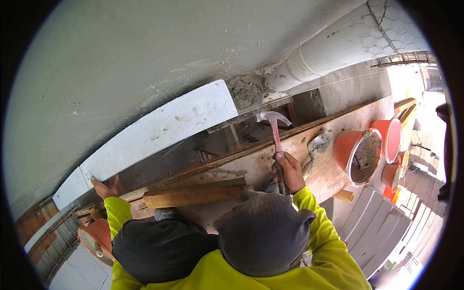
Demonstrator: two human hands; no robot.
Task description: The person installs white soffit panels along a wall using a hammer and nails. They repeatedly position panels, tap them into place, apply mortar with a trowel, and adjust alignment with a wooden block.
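Note:
My right hand (290,172) is closed round the handle of a claw hammer (276,131), whose worn red shaft points away from me. The hammer's metal head is just right of a long white block (159,128) laid against the grey wall. Toward the far left, my left hand (106,188) has its fingers apart, with one digit touching the block's near edge; part of the hand is hard to make out. A shorter white block (69,187) adjoins the long one's left end. Wet mortar (245,91) fills the spot at its right end.
A mortar-smeared plank (319,162) runs below the blocks, bearing a trowel (319,143) and a wooden offcut (193,195). Red buckets, one with mortar (366,157), stand at right. Another red bucket (96,237) is at lower left. A pipe (333,46) and taut string cross the upper right.

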